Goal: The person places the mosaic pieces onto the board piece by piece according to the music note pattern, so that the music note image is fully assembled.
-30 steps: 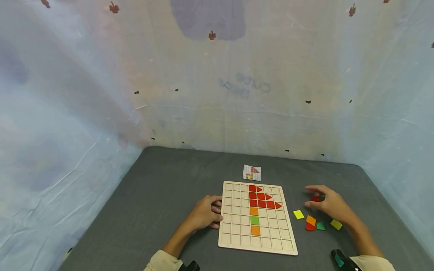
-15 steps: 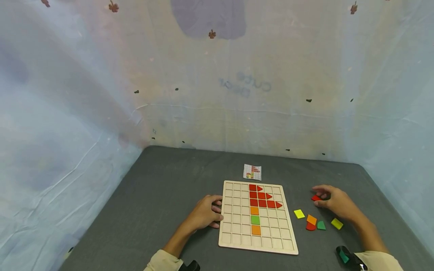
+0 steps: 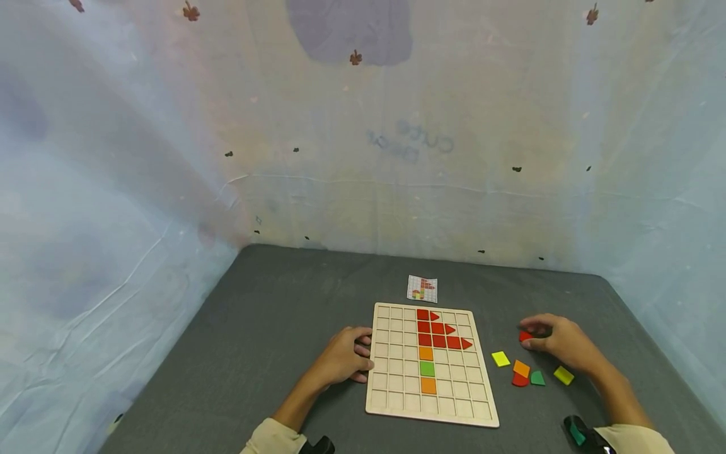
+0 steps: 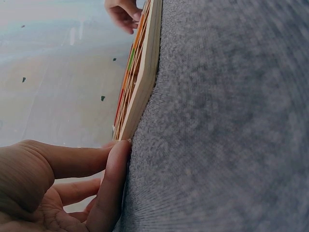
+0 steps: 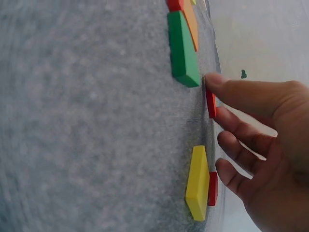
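A pale wooden grid board [image 3: 397, 403] lies on the dark table, with red, orange and green tiles set in some of its squares. At its left edge, my left hand [image 3: 344, 357] holds the rim with thumb and fingers. The left wrist view has the thumb and a finger meeting at the board's rim [image 4: 145, 82]. My right hand [image 3: 561, 340], off to the board's right, pinches a flat red tile [image 5: 211, 102] between thumb and fingertip, low over the cloth. Below that hand lie a green curved-edge tile [image 5: 183, 53] and a yellow tile [image 5: 197, 186].
Between board and right hand lie another yellow tile [image 3: 500, 359], an orange tile [image 3: 522, 368] and a red tile [image 3: 518, 380] partly under it. A small printed pattern card [image 3: 422, 289] sits behind the board. A further red tile [image 5: 213, 188] shows behind the yellow one.
My right hand first shifts to the right, then slightly back toward me, the red tile moving a little toward the board in its fingers. The left hand and board stay put.
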Demonstrator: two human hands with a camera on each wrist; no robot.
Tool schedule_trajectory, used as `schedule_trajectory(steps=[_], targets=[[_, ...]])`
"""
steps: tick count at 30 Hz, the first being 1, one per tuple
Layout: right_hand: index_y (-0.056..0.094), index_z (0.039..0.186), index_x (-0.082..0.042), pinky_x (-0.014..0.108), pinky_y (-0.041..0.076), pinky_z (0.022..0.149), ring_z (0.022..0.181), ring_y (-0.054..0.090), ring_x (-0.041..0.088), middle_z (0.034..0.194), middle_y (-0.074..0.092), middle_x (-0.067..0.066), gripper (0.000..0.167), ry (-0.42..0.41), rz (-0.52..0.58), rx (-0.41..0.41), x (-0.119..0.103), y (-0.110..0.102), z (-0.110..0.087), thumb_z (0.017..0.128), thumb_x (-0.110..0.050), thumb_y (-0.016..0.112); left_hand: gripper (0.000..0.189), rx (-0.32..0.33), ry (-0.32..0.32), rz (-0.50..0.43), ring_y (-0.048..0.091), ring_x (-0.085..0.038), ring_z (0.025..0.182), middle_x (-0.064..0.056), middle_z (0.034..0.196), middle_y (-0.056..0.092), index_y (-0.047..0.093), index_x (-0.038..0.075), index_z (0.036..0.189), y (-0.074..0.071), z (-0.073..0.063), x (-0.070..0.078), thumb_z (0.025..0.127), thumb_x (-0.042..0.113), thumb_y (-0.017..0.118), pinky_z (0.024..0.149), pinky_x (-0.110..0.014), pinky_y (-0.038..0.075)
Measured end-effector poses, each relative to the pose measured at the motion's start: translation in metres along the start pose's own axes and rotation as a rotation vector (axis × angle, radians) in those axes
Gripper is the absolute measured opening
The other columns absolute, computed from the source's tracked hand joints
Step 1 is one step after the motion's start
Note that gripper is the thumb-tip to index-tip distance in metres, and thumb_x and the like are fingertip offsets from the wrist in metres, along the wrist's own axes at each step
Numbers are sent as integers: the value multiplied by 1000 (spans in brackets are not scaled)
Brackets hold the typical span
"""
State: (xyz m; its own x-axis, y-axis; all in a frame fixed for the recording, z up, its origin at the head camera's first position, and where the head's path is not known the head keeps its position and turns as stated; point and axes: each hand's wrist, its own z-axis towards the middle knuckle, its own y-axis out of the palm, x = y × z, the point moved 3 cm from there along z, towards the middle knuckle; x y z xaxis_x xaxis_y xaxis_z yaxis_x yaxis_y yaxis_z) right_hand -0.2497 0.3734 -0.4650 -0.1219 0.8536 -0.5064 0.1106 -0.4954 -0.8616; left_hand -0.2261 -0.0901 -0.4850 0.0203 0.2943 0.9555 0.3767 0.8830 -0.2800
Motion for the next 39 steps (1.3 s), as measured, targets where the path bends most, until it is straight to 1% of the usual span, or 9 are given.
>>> schedule_trajectory(steps=[3,5,8,14,19,24,29,33,39], targets=[[76,117,-3,38,55,76,95,63,22,112,70,11,40,11,-23,-7,0,-1,0,90,-31,86,67,1,2,2,65,-23,98,-16,123,57,54,-6,148,0,0,0,85,-11,78,60,-36,67],[77,114,-3,36,53,73,92,61,21,109,69,11,36,10,-32,-14,0,-1,0,91,-30,85,67,1,2,6,65,-22,98,-16,123,57,54,-6,147,0,0,0,85,-11,78,60,-36,67],[78,111,-4,35,52,73,91,61,19,107,69,9,33,11,-42,-13,0,-1,0,91,-30,84,67,2,3,7,65,-22,98,-16,123,57,55,-6,147,1,0,0,85,-12,78,60,-36,67],[79,110,-5,39,55,74,93,62,21,107,70,9,33,5,-76,-4,-2,-1,-2,91,-31,84,66,2,7,6,65,-23,99,-17,124,57,55,-6,147,1,0,1,85,-11,78,60,-36,67],[79,112,-5,44,57,77,95,63,22,109,70,9,36,-9,-90,16,-6,1,-6,91,-34,85,66,0,7,9,65,-23,100,-17,124,57,55,-6,147,1,0,2,85,-11,78,60,-36,67],[80,111,-9,46,57,79,95,62,21,108,72,5,33,-53,-97,42,-18,3,-12,90,-34,86,66,1,7,14,65,-23,99,-17,124,57,54,-6,147,1,0,2,85,-11,78,60,-36,67],[81,108,-14,42,56,78,93,61,17,105,71,-2,28,-118,-84,52,-35,8,-18,89,-34,87,67,5,0,7,65,-23,99,-16,124,57,54,-6,148,1,0,1,85,-11,78,60,-36,67],[80,110,-16,36,55,76,94,60,14,106,70,-5,29,-142,-71,41,-49,13,-21,90,-37,85,68,6,2,6,65,-23,100,-16,124,57,54,-6,148,1,-1,1,85,-11,78,60,-36,67],[80,108,-20,30,54,74,92,59,10,103,69,-12,25,-213,-12,62,-66,24,-26,90,-36,86,68,5,2,3,65,-23,100,-16,124,56,53,-7,148,0,-1,1,85,-11,78,60,-36,67]])
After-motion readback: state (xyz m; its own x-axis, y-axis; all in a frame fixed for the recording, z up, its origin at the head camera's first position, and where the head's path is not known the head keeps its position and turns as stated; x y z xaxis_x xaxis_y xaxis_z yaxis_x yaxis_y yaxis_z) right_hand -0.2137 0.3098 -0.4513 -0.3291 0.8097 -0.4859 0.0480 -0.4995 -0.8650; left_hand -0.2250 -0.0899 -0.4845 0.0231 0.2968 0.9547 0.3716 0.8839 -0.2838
